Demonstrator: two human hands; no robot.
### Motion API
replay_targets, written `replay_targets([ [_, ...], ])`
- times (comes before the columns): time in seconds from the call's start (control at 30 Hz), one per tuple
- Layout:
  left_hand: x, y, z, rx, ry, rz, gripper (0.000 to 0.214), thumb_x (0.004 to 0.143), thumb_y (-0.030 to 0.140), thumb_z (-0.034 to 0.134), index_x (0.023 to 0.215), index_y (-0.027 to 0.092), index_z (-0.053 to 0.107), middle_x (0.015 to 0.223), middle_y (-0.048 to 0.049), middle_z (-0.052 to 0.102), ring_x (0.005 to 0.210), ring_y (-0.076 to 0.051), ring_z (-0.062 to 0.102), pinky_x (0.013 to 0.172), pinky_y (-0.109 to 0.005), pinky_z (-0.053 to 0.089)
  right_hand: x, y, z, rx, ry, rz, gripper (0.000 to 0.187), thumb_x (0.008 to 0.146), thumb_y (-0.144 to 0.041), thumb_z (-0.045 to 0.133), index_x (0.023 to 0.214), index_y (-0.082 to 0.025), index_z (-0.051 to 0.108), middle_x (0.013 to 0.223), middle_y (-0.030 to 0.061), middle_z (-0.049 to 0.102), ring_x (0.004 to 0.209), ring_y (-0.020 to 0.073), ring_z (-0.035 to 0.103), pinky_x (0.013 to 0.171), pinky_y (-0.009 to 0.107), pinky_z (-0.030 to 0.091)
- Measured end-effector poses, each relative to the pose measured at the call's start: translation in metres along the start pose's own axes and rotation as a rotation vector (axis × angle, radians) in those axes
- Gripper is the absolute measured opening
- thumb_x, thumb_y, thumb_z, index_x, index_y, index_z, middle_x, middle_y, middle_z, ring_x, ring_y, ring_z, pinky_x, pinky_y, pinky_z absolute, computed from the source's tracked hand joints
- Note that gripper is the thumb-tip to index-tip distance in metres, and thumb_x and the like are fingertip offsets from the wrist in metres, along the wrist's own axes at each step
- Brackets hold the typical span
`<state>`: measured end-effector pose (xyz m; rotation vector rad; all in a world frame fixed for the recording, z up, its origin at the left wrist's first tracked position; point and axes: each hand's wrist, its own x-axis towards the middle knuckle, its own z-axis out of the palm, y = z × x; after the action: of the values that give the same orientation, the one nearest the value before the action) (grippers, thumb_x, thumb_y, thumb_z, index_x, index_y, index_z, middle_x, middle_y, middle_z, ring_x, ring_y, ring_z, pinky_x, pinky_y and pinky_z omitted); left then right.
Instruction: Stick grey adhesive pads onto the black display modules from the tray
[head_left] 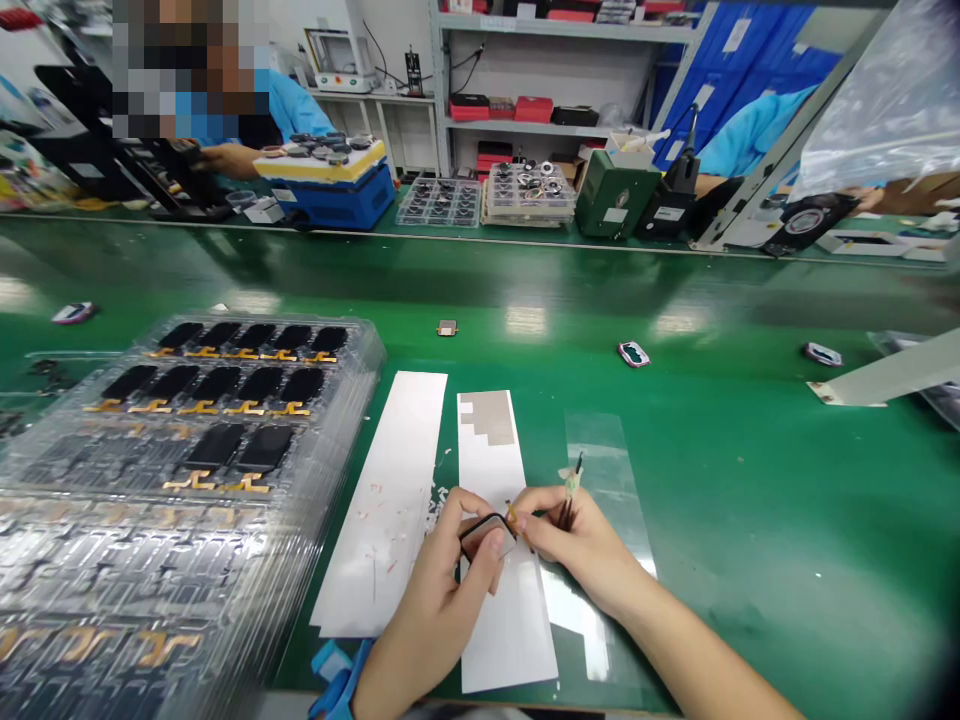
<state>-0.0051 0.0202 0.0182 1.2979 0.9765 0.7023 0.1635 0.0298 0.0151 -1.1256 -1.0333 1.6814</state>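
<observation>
Your left hand (441, 585) pinches the small, grey-faced, black-edged rectangular screen (478, 537); your right hand (577, 540) pinches its thin amber ribbon tail (511, 514), which too hard a pull could tear.

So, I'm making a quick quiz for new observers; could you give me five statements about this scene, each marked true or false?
1. The left hand holds a dark-rimmed part. True.
2. The blue band is on the right wrist. False: it is on the left wrist.
3. The right hand holds a thin tool. True.
4. Black parts fill every row of the clear tray. False: the third row from the back has only two.
5. The bench top is green. True.
</observation>
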Motion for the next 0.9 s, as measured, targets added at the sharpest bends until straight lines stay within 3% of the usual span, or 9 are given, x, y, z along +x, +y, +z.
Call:
replay_targets([
  [0.23, -0.0016, -0.0019, -0.0016, -0.034, -0.035, -0.054, 0.022, 0.102, 0.046, 0.032, 0.098, 0.025, 0.036, 0.068, 0.0067, 0.036, 0.064, -0.014, 0.035, 0.062, -0.027, 0.03, -0.0012, 0.0024, 0.0007, -0.112, 0.025, -0.003, 0.034, 0.079, -0.048, 0.07, 0.069, -0.016, 0.063, 0.05, -0.0049, 0.047, 0.045, 0.0063, 0.027, 0.045, 0.023, 0.019],
  [0.4, -0.0028, -0.0027, -0.0024, -0.088, -0.05, -0.084, 0.024, 0.101, 0.05, 0.035, 0.103, 0.026, 0.035, 0.073, 0.0058, 0.037, 0.068, -0.014, 0.036, 0.067, -0.028, 0.033, -0.003, 0.0039, 0.0031, -0.256, 0.096, -0.078, 0.027, 0.08, -0.041, 0.069, 0.071, -0.016, 0.066, 0.046, -0.0098, 0.029, 0.043, 0.0055, 0.019, 0.043, 0.023, 0.014],
  [0.57, -0.0016, -0.0024, 0.0001, -0.102, -0.031, -0.075, 0.024, 0.101, 0.05, 0.033, 0.101, 0.026, 0.037, 0.071, 0.006, 0.037, 0.068, -0.015, 0.037, 0.069, -0.029, 0.034, -0.0061, 0.0006, 0.0077, -0.353, 0.16, -0.195, 0.021, 0.084, -0.033, 0.065, 0.071, -0.017, 0.068, 0.064, -0.0026, 0.05, 0.047, 0.006, 0.032, 0.045, 0.023, 0.021],
  [0.9, -0.0008, -0.0038, 0.0011, -0.126, -0.007, -0.093, 0.021, 0.103, 0.046, 0.032, 0.099, 0.026, 0.039, 0.072, 0.0057, 0.039, 0.067, -0.014, 0.039, 0.068, -0.028, 0.035, -0.008, 0.002, 0.0077, -0.313, 0.143, -0.167, 0.019, 0.085, -0.032, 0.066, 0.072, -0.018, 0.068, 0.065, -0.0008, 0.056, 0.052, 0.0084, 0.041, 0.047, 0.023, 0.026],
])
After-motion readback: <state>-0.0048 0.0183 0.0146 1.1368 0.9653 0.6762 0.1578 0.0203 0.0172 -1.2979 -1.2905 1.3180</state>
